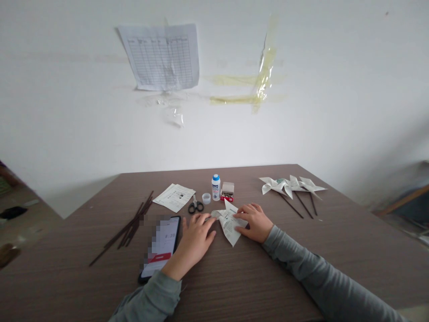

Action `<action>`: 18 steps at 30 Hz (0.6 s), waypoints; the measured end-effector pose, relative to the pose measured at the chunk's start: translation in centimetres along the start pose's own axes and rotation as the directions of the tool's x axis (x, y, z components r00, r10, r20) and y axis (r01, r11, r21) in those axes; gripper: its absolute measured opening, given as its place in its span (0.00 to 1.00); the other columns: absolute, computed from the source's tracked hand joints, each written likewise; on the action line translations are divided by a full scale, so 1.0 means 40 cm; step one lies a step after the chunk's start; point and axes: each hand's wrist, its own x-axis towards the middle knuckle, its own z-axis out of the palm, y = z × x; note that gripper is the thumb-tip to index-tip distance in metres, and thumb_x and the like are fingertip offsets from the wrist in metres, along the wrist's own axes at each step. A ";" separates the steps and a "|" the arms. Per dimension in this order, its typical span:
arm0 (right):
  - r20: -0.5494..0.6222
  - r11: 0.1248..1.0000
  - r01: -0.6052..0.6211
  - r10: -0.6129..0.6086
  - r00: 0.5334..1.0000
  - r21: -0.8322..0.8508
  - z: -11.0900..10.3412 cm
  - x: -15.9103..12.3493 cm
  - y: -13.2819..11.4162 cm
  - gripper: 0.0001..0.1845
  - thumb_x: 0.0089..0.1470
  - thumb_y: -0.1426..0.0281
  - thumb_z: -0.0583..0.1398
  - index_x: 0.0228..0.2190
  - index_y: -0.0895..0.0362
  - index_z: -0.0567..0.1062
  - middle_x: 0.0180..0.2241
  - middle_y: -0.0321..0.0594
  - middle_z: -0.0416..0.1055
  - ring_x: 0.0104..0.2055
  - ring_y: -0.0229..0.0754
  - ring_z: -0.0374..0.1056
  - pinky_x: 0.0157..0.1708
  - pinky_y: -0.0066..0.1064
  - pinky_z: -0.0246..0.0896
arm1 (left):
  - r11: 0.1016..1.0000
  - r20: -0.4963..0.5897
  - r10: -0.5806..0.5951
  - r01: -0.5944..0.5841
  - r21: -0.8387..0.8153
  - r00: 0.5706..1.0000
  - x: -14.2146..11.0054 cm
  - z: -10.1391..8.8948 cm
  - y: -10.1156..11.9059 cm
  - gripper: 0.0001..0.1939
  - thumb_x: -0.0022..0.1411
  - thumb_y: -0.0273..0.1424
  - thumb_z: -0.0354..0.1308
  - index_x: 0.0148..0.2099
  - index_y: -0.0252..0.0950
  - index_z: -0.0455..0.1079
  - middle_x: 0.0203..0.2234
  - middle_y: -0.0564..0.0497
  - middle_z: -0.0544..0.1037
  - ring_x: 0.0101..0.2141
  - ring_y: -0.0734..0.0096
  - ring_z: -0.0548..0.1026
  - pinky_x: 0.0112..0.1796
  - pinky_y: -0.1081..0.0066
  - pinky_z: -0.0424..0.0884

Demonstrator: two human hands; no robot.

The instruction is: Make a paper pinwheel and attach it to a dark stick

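My left hand [196, 236] lies flat on the brown table [268, 277], fingers stretched toward the left flap of a folded printed paper piece [231, 226]. My right hand [254, 221] rests on the paper's right side, fingers spread and pressing it down. The paper has pointed flaps, one sticking up. Just beyond it stand a small white glue bottle with a blue cap [216, 187], a loose white cap [206, 198], a small box of pins [227, 191] and black scissors [195, 206].
A phone [161, 250] lies left of my left hand. Several dark thin sticks [129, 226] lie further left. Printed paper sheets [174, 197] sit behind the scissors. Finished paper pinwheels on sticks [292, 188] lie at the back right. A white wall with a taped sheet is behind.
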 end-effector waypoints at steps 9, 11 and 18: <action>0.018 0.998 -0.035 0.034 0.999 0.059 -0.001 0.002 0.001 0.20 0.73 0.64 0.73 0.62 0.45 0.96 0.65 0.51 0.91 0.71 0.66 0.85 0.85 0.77 0.67 | 0.999 0.074 -0.026 0.024 0.024 0.997 -0.003 -0.025 0.018 0.29 0.88 0.32 0.64 0.83 0.53 0.84 0.83 0.41 0.83 0.83 0.26 0.76 0.83 0.11 0.65; 0.013 0.997 -0.054 0.053 0.998 0.060 0.010 0.005 0.004 0.22 0.73 0.66 0.73 0.64 0.44 0.95 0.67 0.50 0.91 0.73 0.66 0.85 0.86 0.77 0.65 | 0.999 0.058 -0.036 0.035 0.026 0.998 -0.002 -0.022 0.013 0.29 0.87 0.33 0.65 0.83 0.54 0.85 0.83 0.42 0.83 0.83 0.26 0.76 0.82 0.12 0.66; -0.012 0.996 -0.046 0.047 0.999 0.083 0.035 0.009 0.026 0.19 0.71 0.66 0.74 0.59 0.43 0.97 0.67 0.49 0.91 0.72 0.66 0.84 0.85 0.76 0.67 | 0.998 0.048 -0.047 0.045 0.047 0.998 0.002 -0.015 -0.001 0.29 0.88 0.33 0.64 0.83 0.51 0.85 0.84 0.40 0.83 0.83 0.25 0.76 0.81 0.11 0.69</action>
